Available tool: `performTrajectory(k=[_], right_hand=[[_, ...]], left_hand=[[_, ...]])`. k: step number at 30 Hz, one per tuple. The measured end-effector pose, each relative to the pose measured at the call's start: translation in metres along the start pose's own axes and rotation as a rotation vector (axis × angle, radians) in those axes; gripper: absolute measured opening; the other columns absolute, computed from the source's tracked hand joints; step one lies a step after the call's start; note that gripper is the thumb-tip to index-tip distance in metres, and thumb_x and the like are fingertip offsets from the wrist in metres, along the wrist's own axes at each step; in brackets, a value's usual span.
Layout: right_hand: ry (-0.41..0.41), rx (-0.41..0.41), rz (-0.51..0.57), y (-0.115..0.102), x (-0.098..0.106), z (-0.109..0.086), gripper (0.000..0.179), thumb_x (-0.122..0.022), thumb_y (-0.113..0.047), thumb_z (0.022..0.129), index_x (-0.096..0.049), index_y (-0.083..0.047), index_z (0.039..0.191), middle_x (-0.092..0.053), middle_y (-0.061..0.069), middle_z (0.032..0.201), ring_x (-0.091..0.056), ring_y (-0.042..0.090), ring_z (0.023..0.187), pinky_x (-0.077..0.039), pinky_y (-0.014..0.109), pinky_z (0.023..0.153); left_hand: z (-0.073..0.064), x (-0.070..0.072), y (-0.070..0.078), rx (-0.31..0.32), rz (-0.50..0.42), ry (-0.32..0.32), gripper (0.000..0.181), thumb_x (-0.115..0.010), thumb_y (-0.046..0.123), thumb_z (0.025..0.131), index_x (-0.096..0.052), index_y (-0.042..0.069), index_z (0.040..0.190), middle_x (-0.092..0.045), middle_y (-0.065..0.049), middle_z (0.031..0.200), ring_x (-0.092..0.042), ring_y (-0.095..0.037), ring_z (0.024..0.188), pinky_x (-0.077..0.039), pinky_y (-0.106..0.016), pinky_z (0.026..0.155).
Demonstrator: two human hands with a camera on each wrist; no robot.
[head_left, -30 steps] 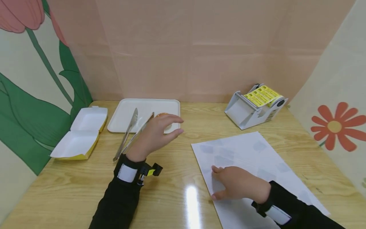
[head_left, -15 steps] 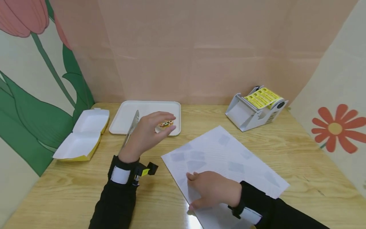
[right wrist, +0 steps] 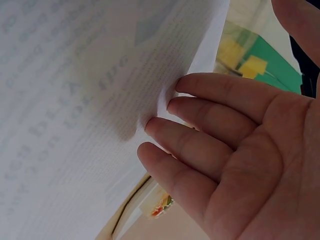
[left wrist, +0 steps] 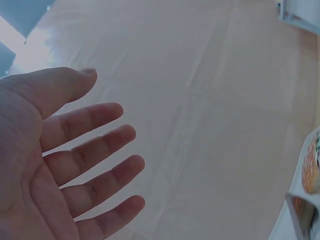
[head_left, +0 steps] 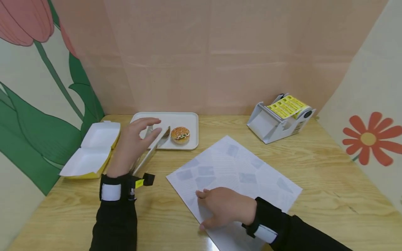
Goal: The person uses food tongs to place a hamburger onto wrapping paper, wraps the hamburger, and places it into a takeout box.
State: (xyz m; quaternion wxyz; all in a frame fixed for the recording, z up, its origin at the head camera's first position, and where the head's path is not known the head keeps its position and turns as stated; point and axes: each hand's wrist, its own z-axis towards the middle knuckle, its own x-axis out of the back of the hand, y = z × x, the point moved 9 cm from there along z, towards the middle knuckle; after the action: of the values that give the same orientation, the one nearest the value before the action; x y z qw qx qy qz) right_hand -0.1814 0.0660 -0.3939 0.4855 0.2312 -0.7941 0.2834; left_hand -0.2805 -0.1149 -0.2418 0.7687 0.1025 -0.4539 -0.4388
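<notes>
printed sheet (head_left: 233, 172) now farther left

Your left hand (head_left: 133, 146) hides much of one arm of the metal tongs (head_left: 147, 159) behind its thumb and fingers. Your right hand (head_left: 224, 205) covers part of the printed paper sheet (head_left: 235, 170), whose near corner, nearer than those fingers, runs off the bottom of the head view; its fine print is blurred. Right of your left fingers, the left wrist view's edge cuts the burger (left wrist: 311, 167). Lettering on the yellow labels (head_left: 288, 106), beyond your right fingers, is too small to read.
</notes>
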Motion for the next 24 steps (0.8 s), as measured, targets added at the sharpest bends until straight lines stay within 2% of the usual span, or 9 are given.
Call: performTrajectory(k=[3, 6, 11, 14, 18, 21, 24], right_hand=[[0.01, 0.014, -0.004, -0.002, 0.0, 0.002, 0.075, -0.068, -0.057, 0.083, -0.055, -0.006, 0.136, -0.05, 0.004, 0.143, -0.05, 0.02, 0.129, -0.043, 0.035, 0.101], [0.018, 0.024, -0.011, -0.005, 0.0, 0.004, 0.074, -0.07, -0.055, 0.082, -0.056, -0.006, 0.135, -0.051, 0.003, 0.142, -0.05, 0.019, 0.128, -0.045, 0.035, 0.099], [0.036, 0.043, -0.01, -0.004, 0.001, 0.005, 0.07, -0.07, -0.056, 0.082, -0.06, -0.008, 0.132, -0.053, 0.002, 0.141, -0.051, 0.019, 0.128, -0.045, 0.036, 0.099], [0.051, 0.06, 0.049, 0.004, 0.009, 0.001, 0.066, -0.067, -0.055, 0.085, -0.061, -0.009, 0.131, -0.052, 0.003, 0.142, -0.05, 0.019, 0.128, -0.043, 0.038, 0.101], [0.169, 0.064, 0.144, 0.025, 0.041, -0.014, 0.063, -0.062, -0.051, 0.091, -0.058, -0.004, 0.134, -0.052, 0.009, 0.142, -0.051, 0.025, 0.127, -0.042, 0.044, 0.102], [0.331, 0.054, 0.19, 0.048, 0.072, -0.035, 0.059, -0.06, -0.046, 0.094, -0.057, -0.001, 0.132, -0.055, 0.013, 0.138, -0.052, 0.03, 0.126, -0.042, 0.049, 0.101], [0.459, 0.052, 0.233, 0.07, 0.097, -0.057, 0.051, -0.061, -0.037, 0.096, -0.057, -0.002, 0.132, -0.059, 0.012, 0.133, -0.055, 0.031, 0.122, -0.044, 0.051, 0.097]], left_hand=[[-0.003, 0.008, -0.016, 0.066, 0.007, 0.008, 0.029, -0.065, 0.016, 0.094, -0.066, 0.001, 0.119, -0.065, -0.018, 0.12, -0.058, -0.035, 0.112, -0.044, -0.051, 0.095], [-0.005, 0.009, -0.034, 0.134, 0.042, -0.004, 0.031, -0.064, 0.019, 0.095, -0.066, 0.001, 0.12, -0.064, -0.02, 0.12, -0.057, -0.037, 0.112, -0.045, -0.054, 0.092], [-0.007, -0.007, -0.065, 0.282, 0.092, -0.11, 0.039, -0.06, 0.028, 0.097, -0.062, 0.002, 0.127, -0.059, -0.02, 0.129, -0.054, -0.038, 0.118, -0.045, -0.054, 0.092], [-0.011, -0.017, -0.081, 0.371, 0.107, -0.168, 0.041, -0.057, 0.031, 0.099, -0.06, 0.004, 0.129, -0.057, -0.018, 0.133, -0.052, -0.038, 0.12, -0.044, -0.053, 0.094], [-0.014, -0.027, -0.096, 0.448, 0.131, -0.193, 0.041, -0.055, 0.032, 0.099, -0.06, 0.006, 0.13, -0.057, -0.017, 0.133, -0.052, -0.038, 0.12, -0.045, -0.051, 0.094], [-0.014, -0.033, -0.104, 0.466, 0.141, -0.177, 0.042, -0.057, 0.03, 0.098, -0.059, 0.004, 0.13, -0.057, -0.018, 0.133, -0.054, -0.038, 0.119, -0.045, -0.051, 0.094], [-0.014, -0.037, -0.112, 0.495, 0.158, -0.157, 0.046, -0.059, 0.028, 0.097, -0.055, -0.001, 0.133, -0.055, -0.022, 0.134, -0.052, -0.04, 0.121, -0.043, -0.051, 0.097]])
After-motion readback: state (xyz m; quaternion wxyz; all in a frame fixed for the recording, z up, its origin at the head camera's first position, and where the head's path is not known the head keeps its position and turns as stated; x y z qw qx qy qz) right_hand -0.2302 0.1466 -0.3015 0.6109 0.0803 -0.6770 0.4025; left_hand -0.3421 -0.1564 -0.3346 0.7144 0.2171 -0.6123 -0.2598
